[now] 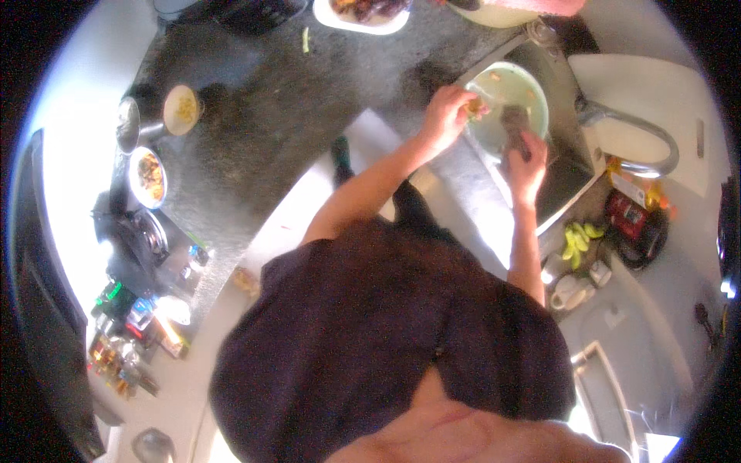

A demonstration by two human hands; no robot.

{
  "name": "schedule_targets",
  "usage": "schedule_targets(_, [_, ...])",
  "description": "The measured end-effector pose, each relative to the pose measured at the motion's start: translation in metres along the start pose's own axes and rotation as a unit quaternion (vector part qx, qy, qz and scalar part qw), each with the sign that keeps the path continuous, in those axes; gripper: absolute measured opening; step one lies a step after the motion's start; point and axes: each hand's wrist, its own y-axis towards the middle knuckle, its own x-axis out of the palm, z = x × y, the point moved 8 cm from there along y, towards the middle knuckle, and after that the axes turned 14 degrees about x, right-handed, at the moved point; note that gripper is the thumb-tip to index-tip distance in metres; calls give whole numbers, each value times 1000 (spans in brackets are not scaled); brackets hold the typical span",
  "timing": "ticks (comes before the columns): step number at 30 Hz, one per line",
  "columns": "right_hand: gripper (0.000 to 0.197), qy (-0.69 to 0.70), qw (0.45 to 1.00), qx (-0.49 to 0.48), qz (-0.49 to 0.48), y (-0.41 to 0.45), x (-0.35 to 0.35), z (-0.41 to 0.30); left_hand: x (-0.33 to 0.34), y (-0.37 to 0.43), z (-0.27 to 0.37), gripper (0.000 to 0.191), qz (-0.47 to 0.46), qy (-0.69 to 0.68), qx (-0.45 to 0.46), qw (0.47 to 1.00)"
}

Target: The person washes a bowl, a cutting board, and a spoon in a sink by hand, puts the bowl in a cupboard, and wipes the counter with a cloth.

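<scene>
A large pale round basin [541, 87] sits in the sink ahead of me, holding cloudy liquid with a few small orange-brown bits in it. At its left rim, my left hand [447, 118] pinches a small piece of food [476, 108], pinkish and green. My right hand [527, 165] is over the near side of the basin, its fingers around a dark brown object [515, 124]. Blur hides what that brown object is and whether it dips into the liquid.
A curved chrome faucet [666, 144] stands right of the sink [570, 173]. Green bananas [579, 240] and a dark red-labelled package [628, 217] lie nearer. Along the dark countertop [278, 116] are a bowl of yellow pieces [184, 110], a food dish [149, 176] and a white tray [362, 26].
</scene>
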Motion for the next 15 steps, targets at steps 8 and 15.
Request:
schedule_targets(8, [47, 80, 986, 146, 8, -23, -70, 107, -247, -35, -107, 34, 290, -36, -264, 919])
schedule_targets(15, [52, 158, 958, 233, -60, -23, -39, 194, -302, 6, -183, 30, 143, 297, -152, 932])
